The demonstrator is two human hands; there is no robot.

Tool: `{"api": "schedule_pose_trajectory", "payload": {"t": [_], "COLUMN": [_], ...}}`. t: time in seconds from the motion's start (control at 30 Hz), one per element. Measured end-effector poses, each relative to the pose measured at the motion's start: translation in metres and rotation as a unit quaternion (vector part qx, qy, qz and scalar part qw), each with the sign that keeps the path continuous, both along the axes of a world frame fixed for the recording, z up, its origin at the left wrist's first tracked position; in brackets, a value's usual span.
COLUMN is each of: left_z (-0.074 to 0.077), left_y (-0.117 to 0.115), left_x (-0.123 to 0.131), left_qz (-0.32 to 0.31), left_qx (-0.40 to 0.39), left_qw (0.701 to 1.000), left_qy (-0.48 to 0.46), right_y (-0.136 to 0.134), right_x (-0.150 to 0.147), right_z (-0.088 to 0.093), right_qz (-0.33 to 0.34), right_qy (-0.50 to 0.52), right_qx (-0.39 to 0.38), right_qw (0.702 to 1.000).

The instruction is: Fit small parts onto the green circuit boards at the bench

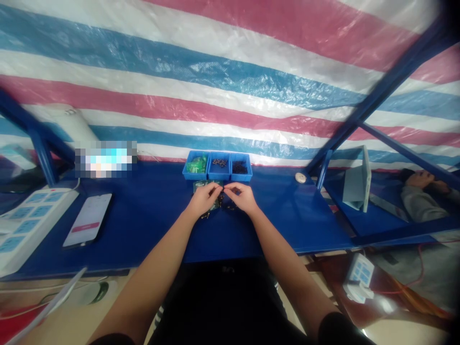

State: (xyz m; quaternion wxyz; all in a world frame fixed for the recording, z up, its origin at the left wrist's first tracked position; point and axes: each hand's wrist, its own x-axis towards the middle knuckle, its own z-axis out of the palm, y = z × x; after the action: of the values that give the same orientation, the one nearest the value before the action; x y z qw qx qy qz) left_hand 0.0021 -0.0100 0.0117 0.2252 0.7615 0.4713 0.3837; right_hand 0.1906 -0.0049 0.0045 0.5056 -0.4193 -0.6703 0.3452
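My left hand (206, 199) and my right hand (241, 196) meet over the blue table, fingertips pinched close together. Whatever sits between them is small and dark, and I cannot make out its kind. Under and behind my hands lies a dark greenish mat or bag (201, 183), partly hidden. A few small brass-coloured pieces (205, 215) are scattered below my left hand, and small dark pieces (230, 206) lie between the hands. Just beyond stand three joined blue bins: one with green packets (197, 164), one with brownish small parts (219, 163), one with black small parts (239, 167).
A phone (88, 218) and a white power strip (34, 220) lie at the left. A round pale object (300, 178) sits at the right near the blue frame (325, 167). Beyond it are a propped tablet (357, 182) and another person's sleeve (419, 201).
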Motion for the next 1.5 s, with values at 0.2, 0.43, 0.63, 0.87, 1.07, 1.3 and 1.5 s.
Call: {"api": "schedule_pose_trajectory", "payload": {"t": [0.2, 0.43, 0.63, 0.87, 1.07, 1.3, 1.5], "left_z": [-0.0003, 0.0016, 0.0029, 0.0001, 0.0004, -0.0036, -0.0010], "left_y": [-0.0011, -0.0007, -0.0022, -0.0003, 0.0000, 0.0010, 0.0003], "left_x": [0.0003, -0.0012, -0.0002, -0.0008, -0.0008, -0.0009, -0.0010], "left_qz": [0.000, -0.004, -0.001, -0.001, -0.003, 0.002, -0.001], "left_qx": [0.007, 0.007, 0.002, 0.013, 0.019, 0.021, 0.017], "left_qw": [1.000, 1.000, 1.000, 1.000, 1.000, 1.000, 1.000], "left_qy": [-0.029, -0.005, -0.001, -0.014, -0.007, -0.023, -0.007], "right_y": [0.0005, 0.0003, 0.0002, 0.0012, 0.0004, 0.0009, 0.0010], "right_x": [0.0018, 0.0004, 0.0007, 0.0005, -0.0008, 0.0003, -0.0010], "right_z": [0.0004, -0.0013, -0.0010, -0.0023, -0.0016, -0.0014, -0.0024], "right_qz": [-0.017, -0.001, -0.003, -0.006, 0.008, 0.002, 0.007], "right_qy": [0.017, 0.006, 0.010, 0.019, 0.022, 0.028, 0.019], "right_qx": [-0.003, -0.004, -0.001, -0.002, 0.003, 0.002, 0.002], "right_qw": [1.000, 1.000, 1.000, 1.000, 1.000, 1.000, 1.000]}}
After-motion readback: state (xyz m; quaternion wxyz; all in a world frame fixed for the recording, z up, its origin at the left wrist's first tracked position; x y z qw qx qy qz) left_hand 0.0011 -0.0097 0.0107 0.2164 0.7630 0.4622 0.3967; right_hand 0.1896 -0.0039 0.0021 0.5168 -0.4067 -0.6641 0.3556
